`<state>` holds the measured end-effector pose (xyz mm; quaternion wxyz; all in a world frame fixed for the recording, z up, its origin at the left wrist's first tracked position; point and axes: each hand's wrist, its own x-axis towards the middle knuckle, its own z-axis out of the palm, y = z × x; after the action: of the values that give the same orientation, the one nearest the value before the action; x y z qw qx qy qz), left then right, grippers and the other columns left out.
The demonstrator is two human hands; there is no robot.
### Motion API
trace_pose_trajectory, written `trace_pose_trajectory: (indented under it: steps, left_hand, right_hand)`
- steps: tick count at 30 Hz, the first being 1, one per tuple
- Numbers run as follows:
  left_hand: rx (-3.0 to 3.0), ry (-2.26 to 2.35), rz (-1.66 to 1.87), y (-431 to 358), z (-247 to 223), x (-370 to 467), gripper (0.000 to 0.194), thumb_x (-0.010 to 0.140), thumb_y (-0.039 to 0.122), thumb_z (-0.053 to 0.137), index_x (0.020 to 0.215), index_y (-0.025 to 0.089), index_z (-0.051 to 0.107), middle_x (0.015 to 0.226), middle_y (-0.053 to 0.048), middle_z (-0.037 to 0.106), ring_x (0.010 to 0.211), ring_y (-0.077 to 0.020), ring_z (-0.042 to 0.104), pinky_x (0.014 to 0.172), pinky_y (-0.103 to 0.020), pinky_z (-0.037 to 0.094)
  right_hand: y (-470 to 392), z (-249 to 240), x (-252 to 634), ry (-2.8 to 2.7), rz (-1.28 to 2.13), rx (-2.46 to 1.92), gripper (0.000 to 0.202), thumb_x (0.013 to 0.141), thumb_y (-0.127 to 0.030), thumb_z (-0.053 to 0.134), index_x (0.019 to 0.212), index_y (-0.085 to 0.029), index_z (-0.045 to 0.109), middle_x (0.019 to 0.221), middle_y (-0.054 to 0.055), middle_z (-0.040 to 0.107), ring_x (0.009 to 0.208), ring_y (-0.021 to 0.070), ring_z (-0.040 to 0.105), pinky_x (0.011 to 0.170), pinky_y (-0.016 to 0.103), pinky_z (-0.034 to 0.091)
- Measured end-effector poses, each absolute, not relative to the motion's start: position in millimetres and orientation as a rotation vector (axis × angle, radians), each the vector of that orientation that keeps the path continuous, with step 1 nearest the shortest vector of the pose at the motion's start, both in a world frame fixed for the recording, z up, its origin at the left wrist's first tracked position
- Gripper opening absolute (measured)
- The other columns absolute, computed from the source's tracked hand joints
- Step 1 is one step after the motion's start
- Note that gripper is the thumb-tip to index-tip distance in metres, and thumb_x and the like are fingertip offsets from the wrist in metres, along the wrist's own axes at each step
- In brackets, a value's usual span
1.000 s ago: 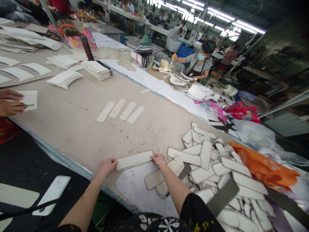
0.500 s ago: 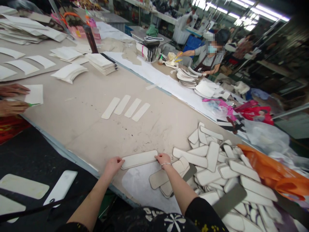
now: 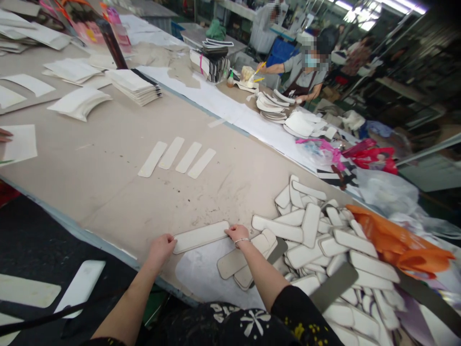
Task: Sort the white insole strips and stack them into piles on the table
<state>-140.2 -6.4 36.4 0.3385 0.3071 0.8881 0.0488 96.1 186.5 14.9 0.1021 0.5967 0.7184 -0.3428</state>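
1. Dark-edged strip [image 3: 201, 237] spans the space between your two hands, pale face up, close to the near edge of the tabletop [image 3: 118, 192]; whether it rests flat or is slightly raised cannot be told.
2. At far left, a co-worker's fingers [image 3: 4, 135] touch a white sheet [image 3: 23, 144], well apart from your hands.
3. Next along, a curved white stack [image 3: 77, 102] lies layered, probably to save room.
4. Four pale strips [image 3: 188, 157] lie slanted side by side beyond your hands, with slim gaps that likely make each one easy to pick up singly.
5. Your left hand [image 3: 162, 248] has its grip pinching the left end of the strip between thumb and fingers.
6. Your right hand [image 3: 238, 234] pinches the opposite end; holding only the ends likely leaves the broad face uncovered and the strip straight.
7. Under your right forearm, greyish pieces [image 3: 230, 264] overlap, partly hidden from you.
8. At right, a pile of strips [image 3: 311, 225] sprawls at mixed angles beside an orange bag [image 3: 396, 245]; such loose heaping suggests order matters little there, while reach does.
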Motion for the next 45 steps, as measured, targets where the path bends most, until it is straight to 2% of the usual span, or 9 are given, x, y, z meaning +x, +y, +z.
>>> trace_pose_trajectory:
  steps: [15,24,34,37,40,42,45]
  left_hand:
    - [0.792,2.304,0.110,-9.2,25.0,-142.0,0.021,0.079,0.036,0.048,0.074,0.020,0.060,0.070,-0.004,0.065,0.074,-0.0214,0.061,0.064,-0.028,0.038]
    - [0.684,2.392,0.233,-15.5,29.1,-133.4,0.027,0.077,0.043,0.048,0.079,0.018,0.057,0.077,-0.006,0.065,0.078,-0.0211,0.061,0.067,-0.028,0.040]
    - [0.613,2.352,0.309,-15.8,33.1,-134.5,0.024,0.076,0.042,0.051,0.066,0.020,0.050,0.061,0.000,0.060,0.064,-0.0153,0.057,0.060,-0.025,0.037]
    - [0.604,2.326,0.307,-14.3,32.6,-137.0,0.022,0.075,0.040,0.053,0.066,0.019,0.051,0.059,0.001,0.060,0.060,-0.0141,0.057,0.059,-0.024,0.037]
    - [0.597,2.304,0.296,-13.0,31.1,-140.2,0.021,0.073,0.039,0.055,0.066,0.020,0.051,0.057,0.002,0.060,0.057,-0.0145,0.056,0.057,-0.025,0.036]
    - [0.597,2.298,0.294,-12.6,29.4,-142.1,0.021,0.073,0.039,0.054,0.066,0.020,0.052,0.056,0.001,0.060,0.057,-0.0156,0.057,0.057,-0.026,0.036]
    - [0.607,2.287,0.313,-13.0,25.6,-143.9,0.022,0.073,0.041,0.053,0.066,0.020,0.052,0.057,0.000,0.061,0.060,-0.0171,0.058,0.058,-0.027,0.036]
  right_hand:
    - [194.7,17.0,95.1,2.104,-1.042,1.696,0.018,0.070,-0.040,0.065,0.071,-0.024,0.073,0.070,0.002,0.070,0.070,0.0175,0.063,0.063,0.024,0.041]
    - [196.2,12.9,93.3,2.131,-0.996,1.652,0.018,0.072,-0.039,0.064,0.069,-0.022,0.071,0.073,0.003,0.070,0.070,0.0182,0.061,0.062,0.025,0.038]
    - [193.9,18.4,89.2,2.166,-0.910,1.548,0.023,0.078,-0.039,0.058,0.071,-0.021,0.070,0.070,0.003,0.069,0.066,0.0157,0.062,0.057,0.024,0.037]
    - [195.2,22.4,89.7,2.191,-0.856,1.512,0.025,0.079,-0.041,0.056,0.073,-0.021,0.070,0.074,0.004,0.070,0.071,0.0180,0.063,0.061,0.025,0.040]
    - [196.3,32.6,94.2,2.224,-0.767,1.496,0.033,0.079,-0.046,0.056,0.076,-0.017,0.070,0.081,0.011,0.070,0.081,0.0245,0.064,0.069,0.031,0.044]
    - [191.5,42.0,96.9,2.248,-0.696,1.513,0.040,0.083,-0.050,0.051,0.084,-0.014,0.069,0.089,0.016,0.068,0.088,0.0276,0.062,0.075,0.035,0.044]
    - [167.9,53.1,91.8,2.501,-0.595,1.444,0.043,0.089,-0.047,0.045,0.108,-0.012,0.062,0.108,0.018,0.062,0.104,0.0281,0.056,0.087,0.039,0.042]
